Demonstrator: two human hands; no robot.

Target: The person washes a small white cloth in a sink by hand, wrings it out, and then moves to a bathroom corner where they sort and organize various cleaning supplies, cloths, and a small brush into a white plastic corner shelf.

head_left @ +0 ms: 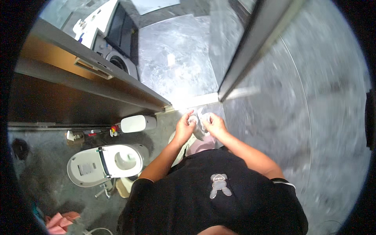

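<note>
Fingers of the left hand [184,128] and right hand [216,125] curl closed, pinching a crumpled pale sheet [198,133] between them; uneven pulling could tear it, or a loose pinch drop it on the floor [165,124] beneath.

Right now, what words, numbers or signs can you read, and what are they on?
Black shirt: tiny lettering on the grey rabbit-shaped patch, too small to read surely.
Toilet lid: a grey label, its print too blurred to read.
Anywhere else: nothing I can read.
</note>
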